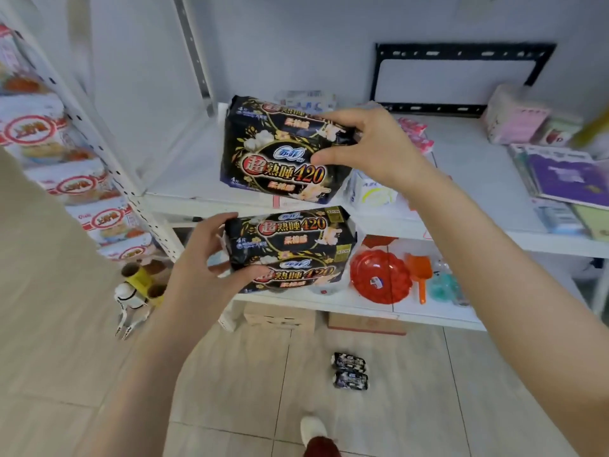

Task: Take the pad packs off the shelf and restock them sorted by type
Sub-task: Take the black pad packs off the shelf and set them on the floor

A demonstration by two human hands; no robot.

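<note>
Step in hand, as I judge it: restocking one type, the glossy black, flower-printed plastic pad packs marked 420. My right hand (372,150) grips an upper pair of black packs (280,153) by its right end, thumb low on the front and fingers curled over the top. The pair is held above the left part of the white top shelf board (468,159); I cannot tell whether its lower edge touches the board. My left hand (204,255) clamps a lower pair of black packs (290,249) by its left end, fingers over the top and thumb on the lower front. That pair hangs in front of the shelf edge, just below the upper pair and apart from it. Other types lie on the same board: a white soft pack with a green ring (372,192) just beside my right wrist, and small pink packs (415,133) further back. Two small black packs (350,371) sit on the tiled floor, well apart from the shelf. Next move, judged — set the upper pair down flat at the left end of the board and let go. Then bring the lower pair up against it, prints facing out, clear of the white and pink types. Floor packs need collecting afterwards — type unreadable from here.
</note>
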